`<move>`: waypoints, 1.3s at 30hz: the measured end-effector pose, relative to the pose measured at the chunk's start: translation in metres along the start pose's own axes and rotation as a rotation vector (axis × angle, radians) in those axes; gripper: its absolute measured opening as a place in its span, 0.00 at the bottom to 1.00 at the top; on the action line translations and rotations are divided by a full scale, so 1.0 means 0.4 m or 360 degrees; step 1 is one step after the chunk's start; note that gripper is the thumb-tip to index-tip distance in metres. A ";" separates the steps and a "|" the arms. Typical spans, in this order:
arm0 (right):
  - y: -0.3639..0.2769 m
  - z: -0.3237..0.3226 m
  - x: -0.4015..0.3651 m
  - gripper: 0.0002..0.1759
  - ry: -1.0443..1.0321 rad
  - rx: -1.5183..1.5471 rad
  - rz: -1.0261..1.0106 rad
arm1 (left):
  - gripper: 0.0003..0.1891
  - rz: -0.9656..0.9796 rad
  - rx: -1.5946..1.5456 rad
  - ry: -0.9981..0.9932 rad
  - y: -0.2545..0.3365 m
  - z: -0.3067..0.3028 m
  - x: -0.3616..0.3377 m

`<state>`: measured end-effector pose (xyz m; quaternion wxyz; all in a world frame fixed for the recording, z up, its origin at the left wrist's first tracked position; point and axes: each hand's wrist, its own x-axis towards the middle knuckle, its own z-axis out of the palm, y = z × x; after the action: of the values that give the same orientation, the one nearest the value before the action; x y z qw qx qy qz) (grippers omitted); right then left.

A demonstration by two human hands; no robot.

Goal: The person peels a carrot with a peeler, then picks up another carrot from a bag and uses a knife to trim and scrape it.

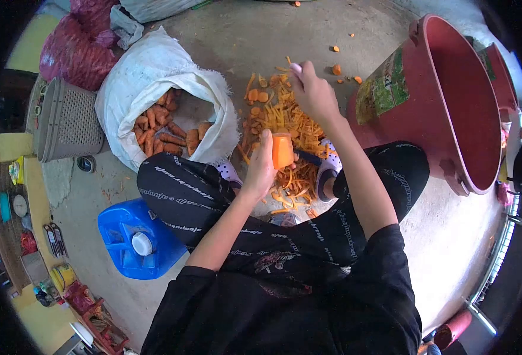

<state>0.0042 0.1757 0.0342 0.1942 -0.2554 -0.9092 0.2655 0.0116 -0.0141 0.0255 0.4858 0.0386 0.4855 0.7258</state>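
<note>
Left hand is wrapped round a smooth, chunky orange carrot. Right hand is closed on a pinkish handle, above curly, stringy peelings.

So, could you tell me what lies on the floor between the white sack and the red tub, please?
The head view shows orange peelings heaped there with cut carrot pieces, and spotted shoes beside them.

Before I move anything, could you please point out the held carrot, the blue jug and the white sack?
Carrot [282, 151]: head view, its smooth side.
Blue jug [142, 243]: head view, its white cap.
White sack [144, 70]: head view, fabric above its opening.
</note>
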 end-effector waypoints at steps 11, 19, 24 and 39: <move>-0.163 -0.135 -0.118 0.12 -0.0021 0.2462 0.0691 | 0.22 -0.0010 -0.0406 -0.0020 0.004 -0.018 0.034; -0.165 -0.115 -0.128 0.14 -0.0147 0.2476 0.0649 | 0.17 -0.0018 -0.0370 0.0060 0.025 0.024 0.020; -0.170 -0.096 -0.129 0.13 -0.0130 0.2393 0.0684 | 0.23 0.0033 -0.0438 -0.0038 0.009 0.013 0.027; -0.017 -0.026 -0.014 0.14 0.0145 0.0103 -0.0278 | 0.26 0.0009 -0.0096 -0.0069 -0.007 0.010 0.005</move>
<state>0.0112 0.1717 0.0450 0.2660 -0.1805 -0.9092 0.2647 0.0144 -0.0097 0.0247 0.4950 0.0410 0.4526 0.7406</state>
